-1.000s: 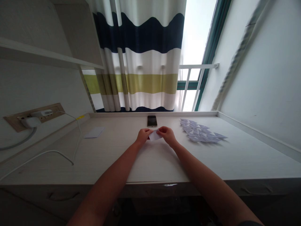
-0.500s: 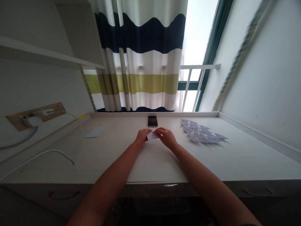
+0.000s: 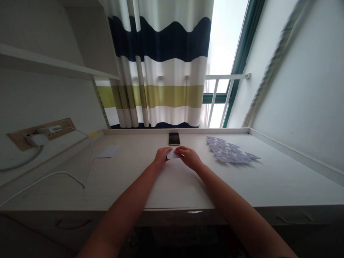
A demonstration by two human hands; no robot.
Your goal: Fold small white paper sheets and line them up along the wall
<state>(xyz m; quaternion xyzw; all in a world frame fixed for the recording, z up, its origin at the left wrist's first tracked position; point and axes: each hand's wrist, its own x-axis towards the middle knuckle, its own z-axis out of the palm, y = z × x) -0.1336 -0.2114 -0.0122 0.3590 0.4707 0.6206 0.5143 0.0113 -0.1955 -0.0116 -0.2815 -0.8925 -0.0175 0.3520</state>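
Observation:
Between my two hands is a small piece of white paper, held just above the desk. My left hand grips its left side, thumb along the top edge. On the other side my right hand pinches the paper's upper right part, fingers bent over it. Part of the paper is hidden behind the fingers, so its folds are hard to make out. Just beyond the hands lies a dark phone. To the right, many folded white paper pieces with pointed ends are laid in overlapping rows.
A flat stack of white paper lies on the desk at left. Near it a white cable runs from a wall socket across the desk. A raised rim borders the back, before a striped curtain.
The fingers of my right hand have shifted slightly on the paper, and its raised corner now looks flatter. Both arms stay in nearly the same place.

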